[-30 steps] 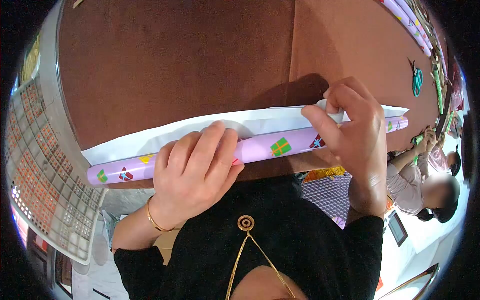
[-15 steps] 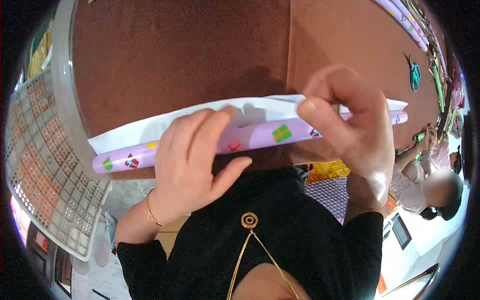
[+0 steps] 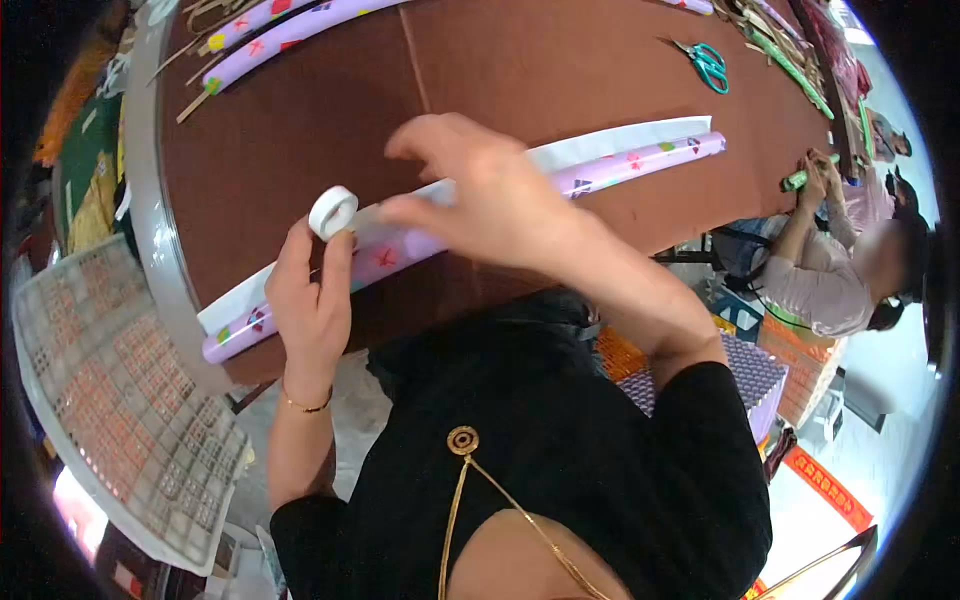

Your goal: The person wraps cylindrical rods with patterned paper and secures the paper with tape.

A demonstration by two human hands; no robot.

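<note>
A long tube of lilac wrapping paper [image 3: 640, 164], printed with small gift boxes, lies across the near side of the brown table. Its white paper edge [image 3: 605, 143] stands out along the far side. Between the thumb and fingers of my left hand [image 3: 312, 315] is a small white roll of tape [image 3: 322, 212], held up over the left part of the tube. My right hand [image 3: 490, 200] is above the middle of the tube, thumb and fingers apart. I make out nothing in it. It hides part of the paper behind it.
Teal-handled scissors [image 3: 709, 70] lie toward the back right of the brown tabletop [image 3: 570, 75]. More lilac rolls [image 3: 300, 35] and brown strips are at the far left. A white plastic crate [image 3: 120, 400] stands at left. A co-worker [image 3: 815, 280] sits at right, handling something green.
My left hand has lifted from the tube and now holds the tape roll. My right hand has moved left with its fingers spreading. The view has shifted, showing more rolls.
</note>
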